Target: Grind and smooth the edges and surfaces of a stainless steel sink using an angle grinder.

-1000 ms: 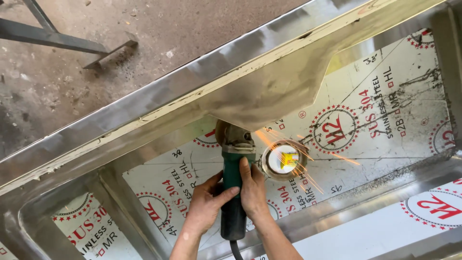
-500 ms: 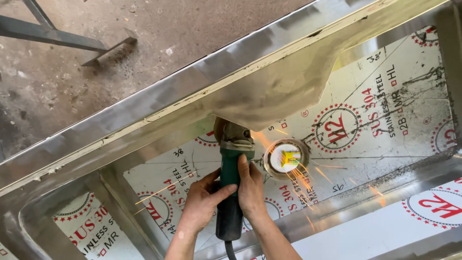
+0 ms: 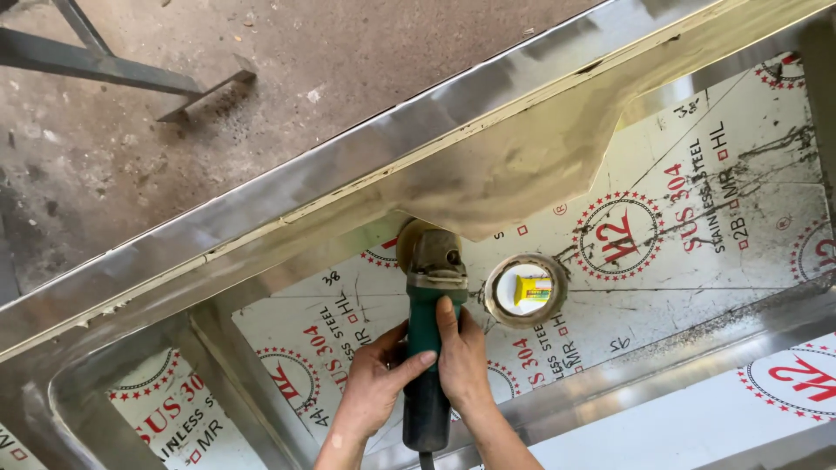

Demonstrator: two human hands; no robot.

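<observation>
Both hands grip the green body of the grinder point(image 3: 428, 348), the left hand point(image 3: 376, 383) wrapped around its left side and the right hand point(image 3: 461, 361) closed on its right, forefinger stretched up the housing. The disc is hidden under the grey head against the sink wall point(image 3: 522, 165). The round drain hole point(image 3: 526, 291) lies just beside it, with open sheet beyond

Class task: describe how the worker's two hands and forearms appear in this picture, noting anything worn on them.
Both the left hand and right hand are bare: no gloves, rings or watch visible. The forearms are uncovered as far as the frame shows, with no sleeves in view.
</observation>
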